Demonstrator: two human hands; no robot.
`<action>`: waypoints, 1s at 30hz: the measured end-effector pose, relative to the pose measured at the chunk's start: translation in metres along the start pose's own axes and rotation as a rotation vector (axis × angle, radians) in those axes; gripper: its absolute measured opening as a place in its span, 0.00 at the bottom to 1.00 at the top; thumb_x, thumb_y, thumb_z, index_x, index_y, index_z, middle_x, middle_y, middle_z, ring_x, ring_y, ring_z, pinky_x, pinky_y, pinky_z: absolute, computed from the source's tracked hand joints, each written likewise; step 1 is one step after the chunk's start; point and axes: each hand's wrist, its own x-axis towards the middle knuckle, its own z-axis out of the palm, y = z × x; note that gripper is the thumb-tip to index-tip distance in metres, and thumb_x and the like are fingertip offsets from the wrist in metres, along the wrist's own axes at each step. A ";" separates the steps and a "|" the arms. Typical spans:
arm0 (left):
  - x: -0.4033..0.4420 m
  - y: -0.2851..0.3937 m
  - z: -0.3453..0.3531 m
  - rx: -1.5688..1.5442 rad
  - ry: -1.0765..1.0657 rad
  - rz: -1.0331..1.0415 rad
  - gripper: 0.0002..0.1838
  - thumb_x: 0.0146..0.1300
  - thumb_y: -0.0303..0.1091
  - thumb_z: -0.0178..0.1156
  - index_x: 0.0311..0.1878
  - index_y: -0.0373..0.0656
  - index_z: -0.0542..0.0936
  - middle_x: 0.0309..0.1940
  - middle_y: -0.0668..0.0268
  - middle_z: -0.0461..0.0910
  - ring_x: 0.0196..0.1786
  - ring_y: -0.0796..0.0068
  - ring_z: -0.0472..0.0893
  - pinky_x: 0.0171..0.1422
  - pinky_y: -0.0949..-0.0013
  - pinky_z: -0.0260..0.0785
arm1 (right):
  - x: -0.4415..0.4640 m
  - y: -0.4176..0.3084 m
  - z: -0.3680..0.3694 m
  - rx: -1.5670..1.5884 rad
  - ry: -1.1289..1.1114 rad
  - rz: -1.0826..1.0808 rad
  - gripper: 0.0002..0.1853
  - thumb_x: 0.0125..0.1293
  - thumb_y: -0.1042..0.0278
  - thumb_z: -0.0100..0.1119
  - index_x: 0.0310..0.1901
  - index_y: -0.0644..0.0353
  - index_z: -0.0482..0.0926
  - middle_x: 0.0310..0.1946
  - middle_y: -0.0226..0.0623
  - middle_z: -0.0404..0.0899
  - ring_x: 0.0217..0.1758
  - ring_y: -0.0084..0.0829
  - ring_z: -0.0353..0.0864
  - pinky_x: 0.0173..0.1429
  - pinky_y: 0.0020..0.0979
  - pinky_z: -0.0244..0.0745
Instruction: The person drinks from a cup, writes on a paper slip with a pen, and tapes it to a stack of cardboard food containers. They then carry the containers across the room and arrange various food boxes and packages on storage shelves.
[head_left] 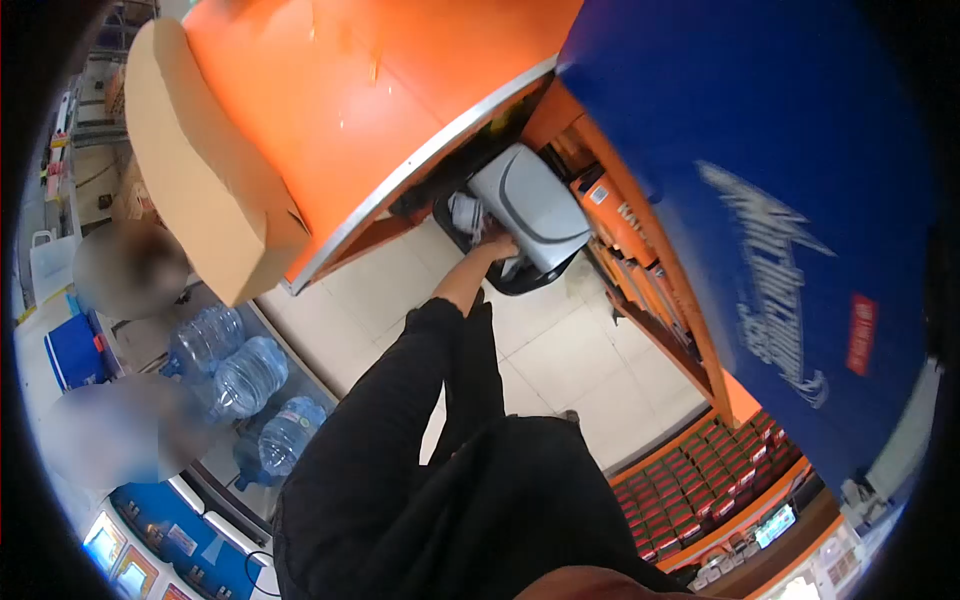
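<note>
My left hand (pixel 497 246) reaches down into a black trash bin (pixel 520 288) that stands on the tiled floor under the counter. It is at the edge of the bin's grey lid (pixel 535 200), which sits askew over the opening. Beside my fingers is crumpled grey-white material (pixel 466 214) inside the bin; its kind is unclear. My fingers are mostly hidden, so whether they grip anything does not show. My right hand is out of view.
An orange counter (pixel 400 80) with a metal edge rises above the bin. A cardboard box (pixel 195 150) lies at its left end. Orange boxes (pixel 615 215) fill a shelf at the right, behind a blue panel (pixel 760 150). Large water bottles (pixel 250 375) stand at the left.
</note>
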 end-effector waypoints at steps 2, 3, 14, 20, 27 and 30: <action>0.053 -0.051 0.063 -0.115 0.198 0.112 0.36 0.57 0.48 0.57 0.68 0.48 0.63 0.68 0.50 0.60 0.73 0.51 0.52 0.75 0.51 0.44 | -0.003 -0.009 0.009 0.017 -0.015 -0.010 0.12 0.65 0.69 0.56 0.49 0.45 0.77 0.31 0.26 0.74 0.40 0.28 0.70 0.45 0.37 0.67; 0.080 -0.082 0.096 -0.013 0.296 0.181 0.31 0.57 0.43 0.59 0.65 0.46 0.69 0.63 0.50 0.68 0.69 0.53 0.62 0.72 0.53 0.53 | -0.006 -0.013 0.012 0.025 -0.018 -0.017 0.12 0.65 0.69 0.56 0.49 0.45 0.77 0.31 0.26 0.74 0.40 0.28 0.70 0.45 0.37 0.67; -0.351 0.060 -0.137 -0.979 -0.019 0.507 0.17 0.71 0.36 0.49 0.55 0.34 0.75 0.48 0.58 0.79 0.54 0.67 0.77 0.60 0.63 0.70 | 0.006 -0.043 0.092 0.228 -0.279 -0.085 0.12 0.65 0.69 0.57 0.49 0.45 0.77 0.31 0.25 0.75 0.41 0.29 0.70 0.46 0.37 0.67; -0.556 0.013 -0.356 -1.199 0.323 0.528 0.17 0.72 0.36 0.50 0.54 0.34 0.76 0.44 0.61 0.80 0.48 0.69 0.80 0.59 0.64 0.71 | 0.028 -0.057 0.168 0.365 -0.512 -0.097 0.12 0.64 0.69 0.57 0.49 0.45 0.77 0.31 0.24 0.75 0.41 0.29 0.70 0.47 0.38 0.67; -0.557 -0.299 -0.500 -1.417 1.362 -0.067 0.25 0.61 0.47 0.58 0.59 0.48 0.68 0.54 0.64 0.73 0.56 0.67 0.72 0.55 0.60 0.66 | -0.034 -0.054 0.395 0.358 -0.665 -0.259 0.16 0.64 0.66 0.58 0.54 0.44 0.74 0.36 0.23 0.75 0.42 0.28 0.69 0.50 0.39 0.64; -0.537 -0.399 -0.565 -1.404 1.173 -0.219 0.47 0.52 0.60 0.64 0.70 0.55 0.51 0.68 0.56 0.54 0.67 0.50 0.58 0.58 0.45 0.64 | -0.032 -0.005 0.441 0.105 -0.662 -0.500 0.20 0.65 0.67 0.58 0.58 0.42 0.69 0.42 0.21 0.77 0.49 0.26 0.70 0.52 0.42 0.65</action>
